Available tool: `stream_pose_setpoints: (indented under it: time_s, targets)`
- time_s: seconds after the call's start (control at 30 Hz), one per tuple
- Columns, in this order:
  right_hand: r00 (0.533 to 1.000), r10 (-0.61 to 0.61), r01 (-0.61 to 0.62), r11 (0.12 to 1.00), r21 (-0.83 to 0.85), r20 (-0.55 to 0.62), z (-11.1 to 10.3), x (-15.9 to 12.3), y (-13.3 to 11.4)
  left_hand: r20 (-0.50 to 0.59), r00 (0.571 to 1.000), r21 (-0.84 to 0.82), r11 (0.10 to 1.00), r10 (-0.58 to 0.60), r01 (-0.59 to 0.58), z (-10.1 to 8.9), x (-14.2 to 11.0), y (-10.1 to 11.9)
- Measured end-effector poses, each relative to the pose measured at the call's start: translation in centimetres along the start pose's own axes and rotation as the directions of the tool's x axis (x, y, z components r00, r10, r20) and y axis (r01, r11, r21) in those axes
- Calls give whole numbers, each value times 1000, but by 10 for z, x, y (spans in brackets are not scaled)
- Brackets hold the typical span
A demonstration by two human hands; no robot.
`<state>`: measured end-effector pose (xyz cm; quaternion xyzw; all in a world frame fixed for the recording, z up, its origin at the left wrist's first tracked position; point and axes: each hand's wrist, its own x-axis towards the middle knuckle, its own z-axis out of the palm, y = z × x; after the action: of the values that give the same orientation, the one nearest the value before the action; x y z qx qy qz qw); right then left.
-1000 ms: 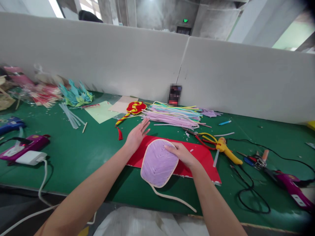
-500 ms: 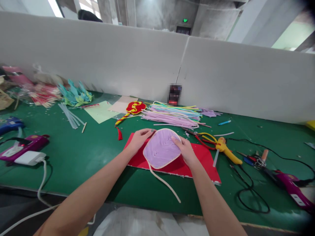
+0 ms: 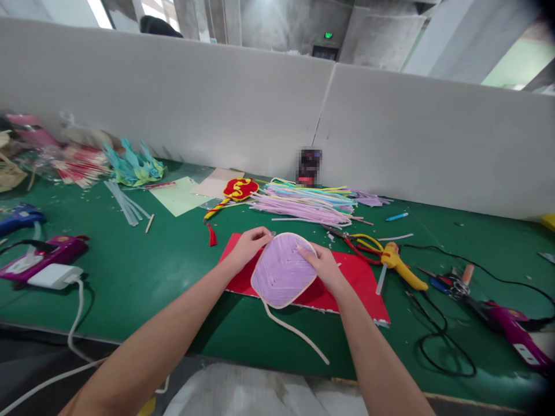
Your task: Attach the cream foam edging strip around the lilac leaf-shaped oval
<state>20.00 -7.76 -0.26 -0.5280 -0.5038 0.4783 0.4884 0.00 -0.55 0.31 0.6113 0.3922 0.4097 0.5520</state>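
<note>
A purple rounded panel [image 3: 284, 271], its surface laid with slanting rows of pipe cleaner, has a cream pipe cleaner edging. A loose cream tail [image 3: 297, 331] hangs from its lower left edge toward me. My right hand [image 3: 324, 264] grips the panel's right side, thumb on the face and the other fingers hidden behind. My left hand [image 3: 250, 247] is closed in a pinch at the upper left rim; what lies between its fingertips is too small to make out. Below the panel lies a red board [image 3: 355, 286].
Bundled pastel pipe cleaners [image 3: 303, 208] lie behind, beside a red-and-yellow tasselled ornament [image 3: 240, 189]. To the right are pliers [image 3: 364, 245], a yellow glue gun [image 3: 401, 268], its black cable and scissors [image 3: 455, 284]. Purple power strips [image 3: 65, 252] flank the table; a grey partition [image 3: 195, 104] stands behind.
The panel has turned and tilted slightly, its lower edge now nearer me. Its loose tail has swung to the right. My left fingertips have drawn together at the rim; my right hand keeps its grip.
</note>
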Motion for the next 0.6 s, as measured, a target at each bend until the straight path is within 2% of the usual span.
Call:
stream_pose_setpoints:
  time_s: [0.37,0.5,0.6]
  targets:
    - [999,39,-41,997,70,27,-1,-1,0,156,986,-102,992,-64,81,1,-3,-2]
    - [999,29,-31,996,80,21,0,-1,2,156,984,-147,983,-89,112,1,-3,-5]
    - [1000,7,-6,998,69,-6,0,0,3,108,987,-191,972,-117,136,3,-2,-10]
